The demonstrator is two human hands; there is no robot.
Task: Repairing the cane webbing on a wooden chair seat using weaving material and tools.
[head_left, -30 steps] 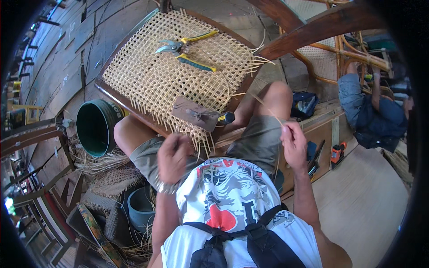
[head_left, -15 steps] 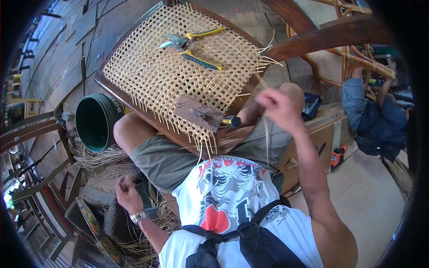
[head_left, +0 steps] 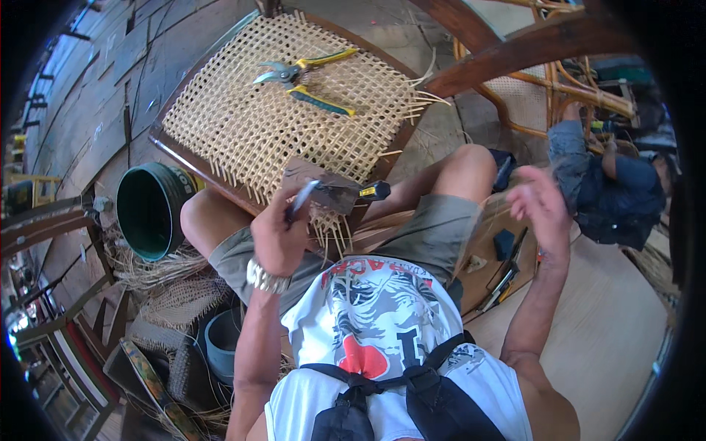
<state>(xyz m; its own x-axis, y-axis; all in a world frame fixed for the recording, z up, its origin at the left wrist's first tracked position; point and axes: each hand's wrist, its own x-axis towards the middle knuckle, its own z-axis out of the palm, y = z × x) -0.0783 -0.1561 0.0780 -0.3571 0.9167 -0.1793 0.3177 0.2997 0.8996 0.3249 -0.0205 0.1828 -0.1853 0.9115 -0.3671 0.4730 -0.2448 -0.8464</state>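
Gripping a slim shiny tool (head_left: pixel 303 195), the left hand (head_left: pixel 279 239) has its fingers curled closely around it. Right hand (head_left: pixel 543 213): fingers loosely parted, blurred; a thin strand (head_left: pixel 474 224) runs nearby, hold on it cannot be told. Woven cane seat (head_left: pixel 243 110) lies ahead of the left fingers, its near edge partly behind that hand; well apart from the right. Shears (head_left: pixel 294 73) and flat brown board (head_left: pixel 300 170) rest on the weave. Left forearm angles up, metal band (head_left: pixel 266 276) at wrist; right elbow bent, hand out to the side.
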